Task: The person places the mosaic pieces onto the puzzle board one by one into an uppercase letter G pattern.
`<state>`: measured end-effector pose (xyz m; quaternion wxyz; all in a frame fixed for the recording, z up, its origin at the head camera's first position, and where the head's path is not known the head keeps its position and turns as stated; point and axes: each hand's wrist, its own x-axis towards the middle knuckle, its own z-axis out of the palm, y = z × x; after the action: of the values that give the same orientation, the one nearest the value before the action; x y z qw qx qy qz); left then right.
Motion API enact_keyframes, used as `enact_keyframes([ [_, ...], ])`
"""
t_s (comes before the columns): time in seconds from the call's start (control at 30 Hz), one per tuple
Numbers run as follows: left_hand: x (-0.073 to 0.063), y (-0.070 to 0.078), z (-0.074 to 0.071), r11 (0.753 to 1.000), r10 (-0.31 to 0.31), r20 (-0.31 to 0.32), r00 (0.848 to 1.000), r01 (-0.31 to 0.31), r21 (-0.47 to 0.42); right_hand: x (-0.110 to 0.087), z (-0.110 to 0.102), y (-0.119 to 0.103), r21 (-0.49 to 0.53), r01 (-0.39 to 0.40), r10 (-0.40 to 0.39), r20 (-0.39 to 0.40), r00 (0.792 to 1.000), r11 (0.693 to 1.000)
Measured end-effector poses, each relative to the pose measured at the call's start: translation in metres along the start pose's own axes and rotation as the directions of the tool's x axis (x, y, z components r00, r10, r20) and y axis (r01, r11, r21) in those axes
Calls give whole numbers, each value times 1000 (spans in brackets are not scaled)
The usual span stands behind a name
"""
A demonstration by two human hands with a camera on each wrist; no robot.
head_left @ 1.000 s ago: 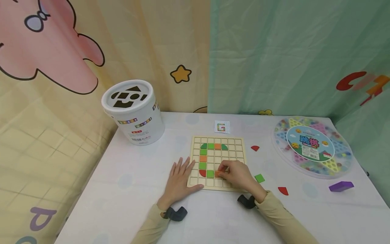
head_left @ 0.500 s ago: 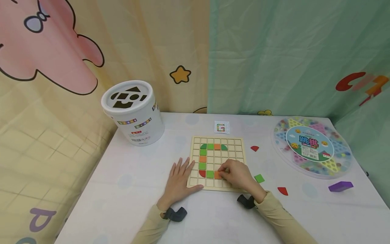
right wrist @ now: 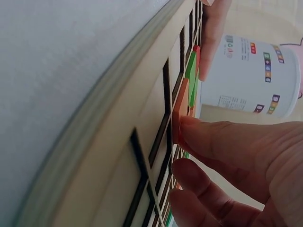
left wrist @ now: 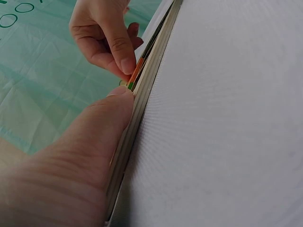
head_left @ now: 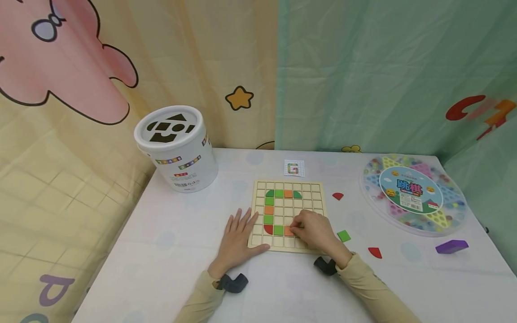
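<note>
A wooden grid board (head_left: 260, 242) lies on the table, with green, orange and red tiles set in a C-like line of its cells. My left hand (head_left: 238, 238) rests spread on the board's left edge, its thumb along the near edge. Over the lower row, my right hand (head_left: 316, 231) pinches an orange square tile (right wrist: 180, 106) between thumb and forefinger. That tile sits at a cell beside a green square (head_left: 278, 230); whether it lies fully flat is hard to tell. The fingers hide its right side in the head view.
Right of the board lie a green square (head_left: 344, 236) and two red quarter-circle tiles, one far (head_left: 338, 196) and one near (head_left: 374, 253). A pattern card (head_left: 294, 168) lies behind. A white tub (head_left: 186, 172), a round game box (head_left: 412, 193) and a purple block (head_left: 451, 246) stand around.
The orange tile shows more of its face than a second ago, flatter in its cell, as my right fingers shifted slightly. The left hand stays still.
</note>
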<state>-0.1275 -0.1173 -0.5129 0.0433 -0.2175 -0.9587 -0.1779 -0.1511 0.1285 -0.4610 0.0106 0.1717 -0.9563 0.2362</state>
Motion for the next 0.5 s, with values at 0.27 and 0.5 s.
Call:
enact_keyframes([
  [0.27,1,0,0,1000,11,-22,1000,-11,-9,-3,-1,2,10,8,-8,7,1000,1000],
  [0.5,1,0,0,1000,5,-15,1000,-5,1,-9,-2,6,58,24,-27,40,999,998],
])
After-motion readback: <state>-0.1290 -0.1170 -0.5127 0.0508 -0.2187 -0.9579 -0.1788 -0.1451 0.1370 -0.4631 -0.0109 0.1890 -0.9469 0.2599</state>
